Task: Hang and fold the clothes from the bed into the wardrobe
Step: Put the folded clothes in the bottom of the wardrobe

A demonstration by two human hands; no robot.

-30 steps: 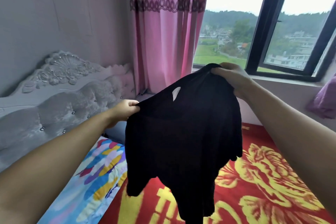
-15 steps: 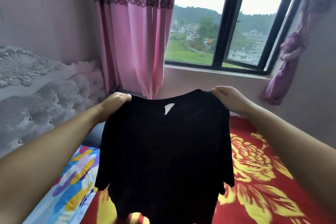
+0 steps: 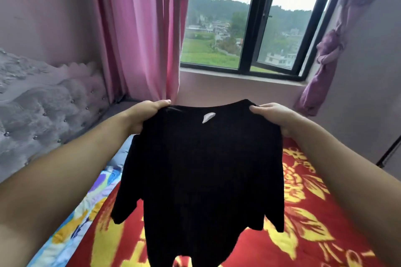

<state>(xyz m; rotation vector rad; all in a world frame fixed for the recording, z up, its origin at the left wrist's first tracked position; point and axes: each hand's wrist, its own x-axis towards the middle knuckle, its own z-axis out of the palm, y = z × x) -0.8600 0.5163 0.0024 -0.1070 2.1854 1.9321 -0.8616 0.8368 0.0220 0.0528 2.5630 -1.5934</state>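
Bed (image 3: 303,212) fills the lower frame, red blanket with a yellow flower print; a multicoloured sheet (image 3: 86,201) shows along its left edge, grey tufted headboard (image 3: 43,110) beyond that. No other clothes visible on the part of the bed in frame. Wardrobe not in view, no hanger in view either.

Black shirt (image 3: 201,180) is off the bed, held up in the air over the blanket, spread flat and facing the camera, neckline up, both sleeves hanging loose at the sides. Small white label (image 3: 208,117) shows just under the collar.

Left hand (image 3: 143,115) grips the left shoulder, fingers curled round the fabric edge. Right hand (image 3: 273,115) does the same at the right shoulder, thumb on top pinching the cloth. Shoulders about level.

Status, my read: early on this garment. Picked up and squared out, nothing folded or hung yet. Left: fold it or get it on a hanger, then carry it to the wardrobe. Can't tell how many items remain overall.
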